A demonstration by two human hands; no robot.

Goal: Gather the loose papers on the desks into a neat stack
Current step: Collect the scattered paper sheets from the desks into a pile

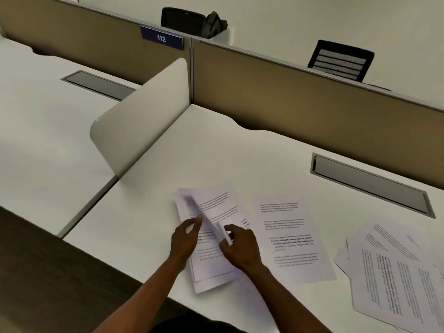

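Observation:
A loose pile of printed sheets (211, 267) lies near the front edge of the white desk (216, 145). My right hand (240, 248) pinches a few sheets (216, 205), lifted on edge above that pile and blurred. My left hand (185, 239) touches the lifted sheets from the left, fingers curled against them. To the right, a single printed page (290, 236) lies flat. Farther right, several overlapping pages (394, 272) are spread out near the desk's right end.
A rounded white divider (141, 116) separates this desk from the left desk (36, 111). Tan partition panels (300, 99) run along the back, with a blue "112" label (161, 38). Grey cable hatches (370, 183) sit in both desks. Black chairs (341, 60) stand behind.

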